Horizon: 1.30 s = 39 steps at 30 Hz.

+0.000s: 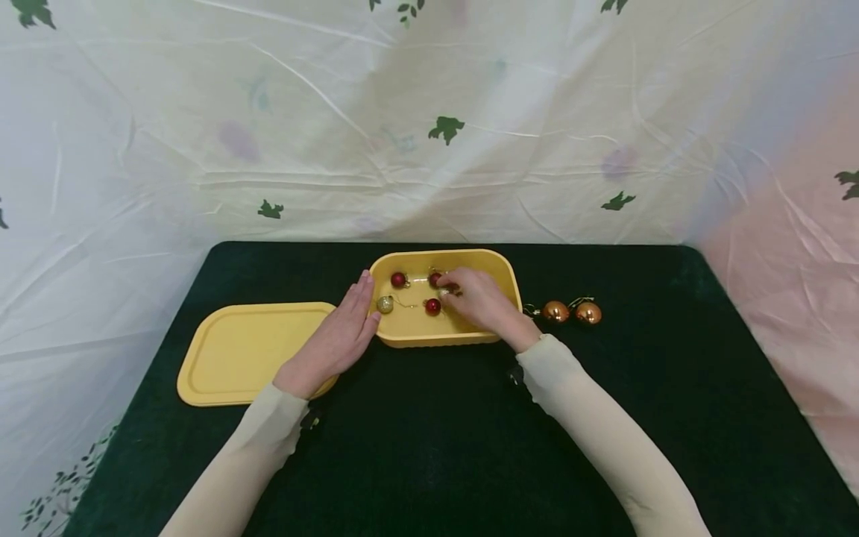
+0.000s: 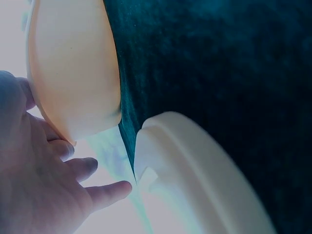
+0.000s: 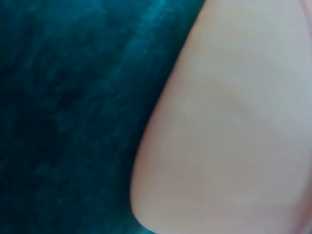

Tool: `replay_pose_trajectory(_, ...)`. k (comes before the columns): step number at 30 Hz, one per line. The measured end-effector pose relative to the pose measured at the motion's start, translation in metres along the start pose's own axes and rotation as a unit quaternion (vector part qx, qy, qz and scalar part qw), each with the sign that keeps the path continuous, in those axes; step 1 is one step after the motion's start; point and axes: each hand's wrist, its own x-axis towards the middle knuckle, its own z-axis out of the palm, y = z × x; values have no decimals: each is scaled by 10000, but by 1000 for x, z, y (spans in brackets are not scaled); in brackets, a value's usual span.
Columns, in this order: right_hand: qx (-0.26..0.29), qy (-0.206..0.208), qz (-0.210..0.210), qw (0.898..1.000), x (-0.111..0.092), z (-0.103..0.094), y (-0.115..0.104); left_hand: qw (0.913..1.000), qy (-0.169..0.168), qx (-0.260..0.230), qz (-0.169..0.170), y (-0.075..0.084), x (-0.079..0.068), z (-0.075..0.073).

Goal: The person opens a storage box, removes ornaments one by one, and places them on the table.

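Note:
A yellow box (image 1: 429,341) without its lid stands near the table's far edge, with small red and gold Christmas baubles in it. Straight-fingered, my left hand (image 1: 338,328) rests against the box's left wall; the left wrist view also shows its fingers (image 2: 83,168) at the box rim (image 2: 73,73). My right hand (image 1: 479,300) reaches over the right rim and pinches a small bauble, mostly hidden by its fingers. Near those fingertips lie a red bauble (image 1: 432,306) and another red bauble (image 1: 435,280). Farther left are a red bauble (image 1: 399,280) and a gold bauble (image 1: 385,304).
A yellow lid (image 1: 248,354) lies flat left of the box, partly under my left forearm. Two larger copper baubles, one (image 1: 555,312) beside the other (image 1: 588,312), sit right of the box. A dark green cloth (image 1: 429,447) covers the table; a patterned curtain hangs behind.

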Motion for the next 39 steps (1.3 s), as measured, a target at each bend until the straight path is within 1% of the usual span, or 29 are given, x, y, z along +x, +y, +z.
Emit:
replay_pose_trajectory(5, 408, 442, -191, 9980, -11, -9, -5, 10000, -37, 36, 9, 0, -1, -1)
replay_pose_trajectory(13, 671, 1000, -588, 9910, -31, -26, -13, 10000, -6, 4, -15, -2, -1, 0)
replay_pose_trajectory(16, 696, 1207, -647, 9881, -40, -32, -15, 10000, 5, 8, -14, -2, -1, -1)
replay_pose_trajectory(24, 814, 1566, -513, 9830, -64, -51, -11, 10000, -42, -34, -28, -2, 1, -2)
replay_pose_trajectory(31, 1004, 1838, -421, 9769, -83, -67, -1, 10000, -27, -9, -23, -2, 1, -2)
replay_pose_trajectory(35, 1139, 2013, -324, 9723, -94, -76, 5, 10000, -18, 5, -22, -2, 1, -2)
replay_pose_trajectory(39, 1119, 2197, -136, 9690, -106, -83, 11, 10000, -30, 5, -26, -1, 1, -2)
